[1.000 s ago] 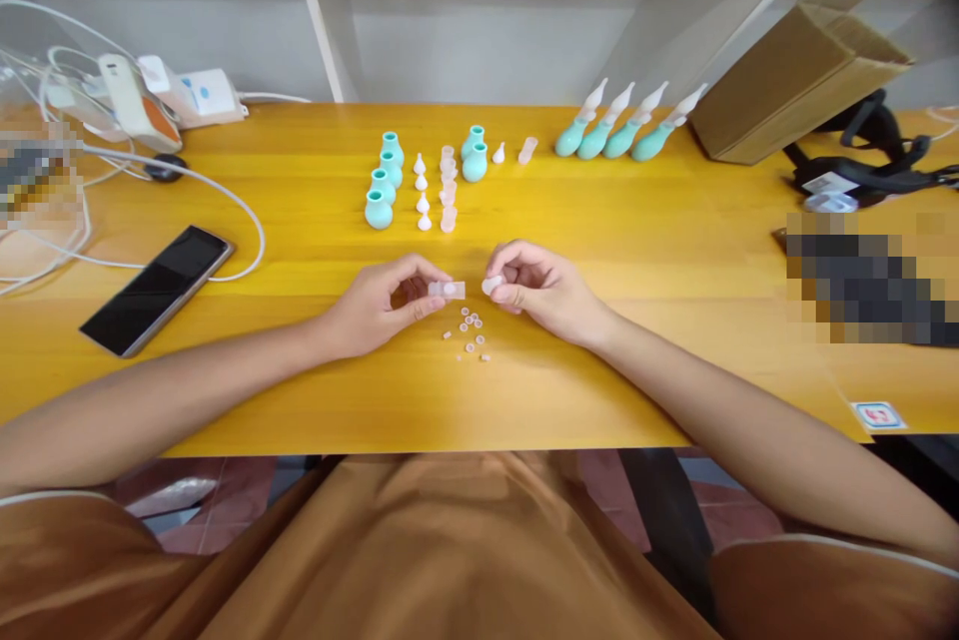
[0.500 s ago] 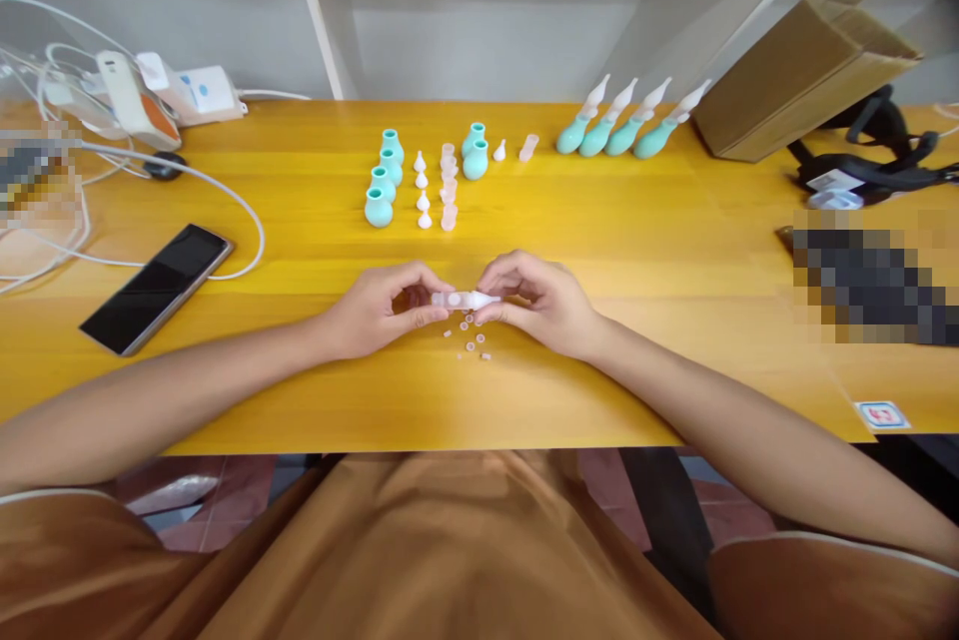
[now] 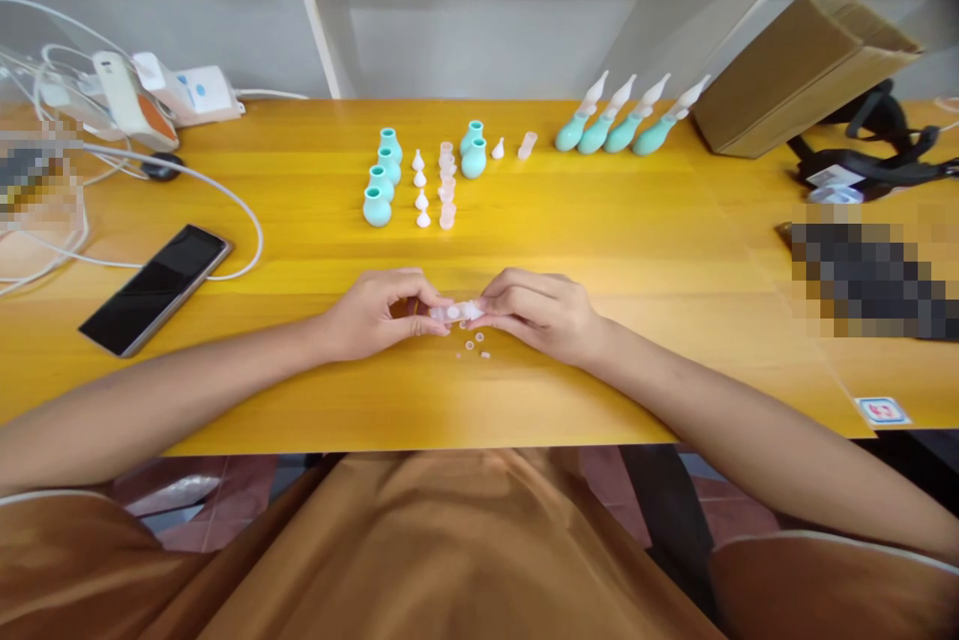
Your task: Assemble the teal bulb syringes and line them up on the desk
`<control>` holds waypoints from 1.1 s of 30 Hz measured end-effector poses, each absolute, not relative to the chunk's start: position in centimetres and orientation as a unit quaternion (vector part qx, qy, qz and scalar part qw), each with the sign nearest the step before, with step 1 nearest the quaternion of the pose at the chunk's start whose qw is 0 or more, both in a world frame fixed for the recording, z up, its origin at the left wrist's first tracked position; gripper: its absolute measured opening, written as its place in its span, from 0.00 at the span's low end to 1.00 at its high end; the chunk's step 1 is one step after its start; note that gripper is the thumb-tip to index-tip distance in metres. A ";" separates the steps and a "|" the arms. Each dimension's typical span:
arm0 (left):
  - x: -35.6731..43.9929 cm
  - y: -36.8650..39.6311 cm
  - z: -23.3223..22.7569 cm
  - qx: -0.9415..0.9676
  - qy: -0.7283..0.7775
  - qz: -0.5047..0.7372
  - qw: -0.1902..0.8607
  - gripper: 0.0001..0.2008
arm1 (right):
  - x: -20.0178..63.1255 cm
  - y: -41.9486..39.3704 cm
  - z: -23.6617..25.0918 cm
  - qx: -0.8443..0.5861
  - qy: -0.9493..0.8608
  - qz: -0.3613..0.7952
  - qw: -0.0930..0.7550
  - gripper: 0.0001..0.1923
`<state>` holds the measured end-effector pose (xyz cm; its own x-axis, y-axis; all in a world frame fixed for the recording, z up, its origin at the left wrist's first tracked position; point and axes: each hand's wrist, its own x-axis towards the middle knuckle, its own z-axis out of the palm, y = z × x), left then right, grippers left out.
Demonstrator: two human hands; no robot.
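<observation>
Here both the left hand point(image 3: 375, 316) and right hand point(image 3: 540, 313) pinch fingers shut on one small clear tube point(image 3: 459, 312) over the table point(image 3: 636, 251).

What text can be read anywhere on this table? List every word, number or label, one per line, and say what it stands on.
Small white sticker with a red frame at the table's right front edge: red characters, too blurred to read.
White power adapter with a blue mark at back left: mark too small to read.
White label on the black strap bundle at right: unreadable.
Nothing else legible.
</observation>
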<state>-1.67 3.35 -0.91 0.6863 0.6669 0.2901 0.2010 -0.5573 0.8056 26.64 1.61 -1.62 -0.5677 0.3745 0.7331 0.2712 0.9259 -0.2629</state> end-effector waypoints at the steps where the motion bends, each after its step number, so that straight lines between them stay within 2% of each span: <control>1: -1.7 3.4 -0.9 0.835 0.250 0.303 0.385 0.10 | 26.6 1.6 -1.7 -0.177 -0.882 0.079 0.430 0.06; 5: -1.6 3.3 -0.9 0.845 0.204 0.329 0.370 0.07 | 26.5 1.7 -2.1 -0.162 -0.866 0.160 0.445 0.08; 10: -1.5 3.3 -0.9 0.849 0.187 0.342 0.357 0.06 | 26.2 1.4 -2.1 -0.161 -0.847 0.202 0.464 0.09; 20: -1.3 2.8 -1.0 0.851 0.183 0.349 0.348 0.08 | 25.9 1.2 -2.0 -0.164 -0.843 0.177 0.480 0.08; 23: -1.1 2.9 -0.4 0.845 0.211 0.337 0.358 0.11 | 26.2 1.4 -1.6 -0.162 -0.852 0.135 0.479 0.08; 25: -1.3 3.2 0.6 0.846 0.259 0.303 0.354 0.19 | 26.6 1.3 -1.2 -0.175 -0.849 0.107 0.487 0.09; 28: -2.8 4.2 2.7 0.875 0.330 0.186 0.302 0.34 | 27.1 1.2 -0.8 -0.201 -0.821 0.093 0.526 0.11; 31: -5.1 5.2 4.5 0.901 0.343 0.056 0.260 0.31 | 27.4 1.2 -0.7 -0.195 -0.791 0.102 0.571 0.12; 33: -6.3 5.6 5.2 0.903 0.323 0.007 0.284 0.23 | 27.5 1.2 -0.7 -0.194 -0.779 0.108 0.587 0.12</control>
